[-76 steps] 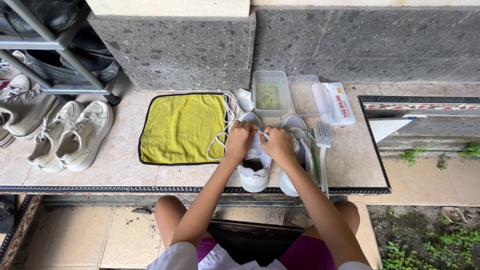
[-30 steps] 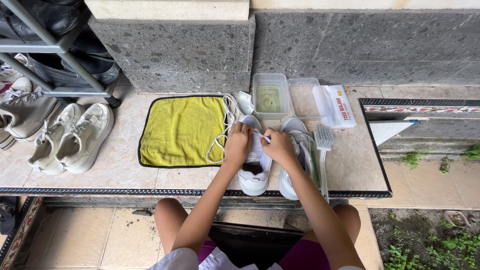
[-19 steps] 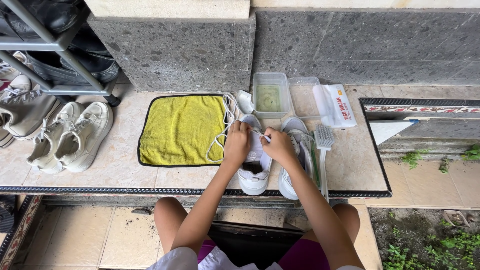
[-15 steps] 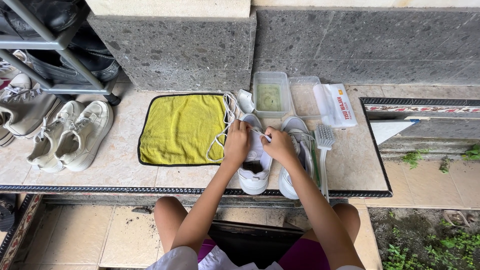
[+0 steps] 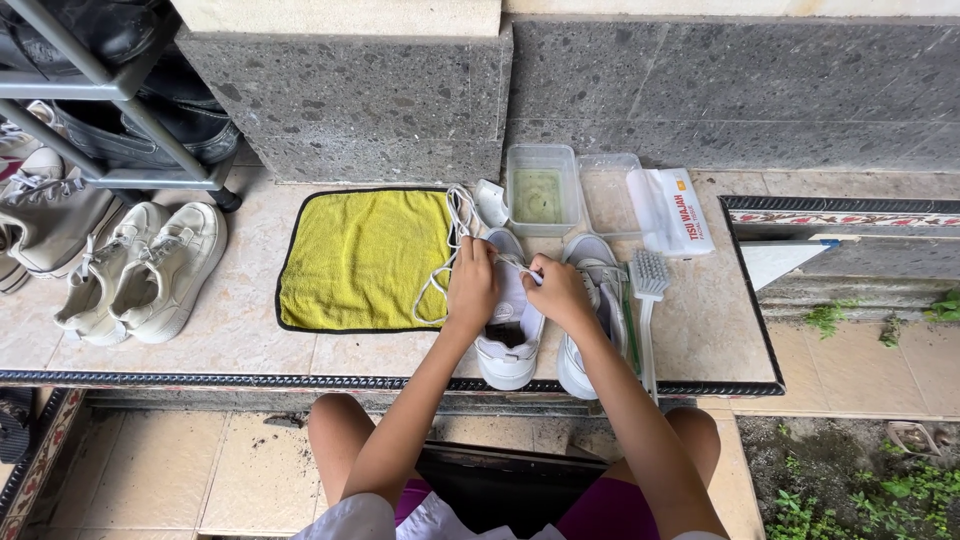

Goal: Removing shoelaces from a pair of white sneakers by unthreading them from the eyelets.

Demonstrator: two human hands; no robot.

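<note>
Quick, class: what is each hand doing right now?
Left hand: closed on the white lace over the white shoe.
Right hand: pinching the same lace.

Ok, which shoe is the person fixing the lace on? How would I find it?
Find the yellow towel on the tiled ledge. Just right of it stand two white shoes side by side, and it is the left white shoe, under the left hand and right hand. Its neighbour, the right white shoe, is not being handled.
</note>
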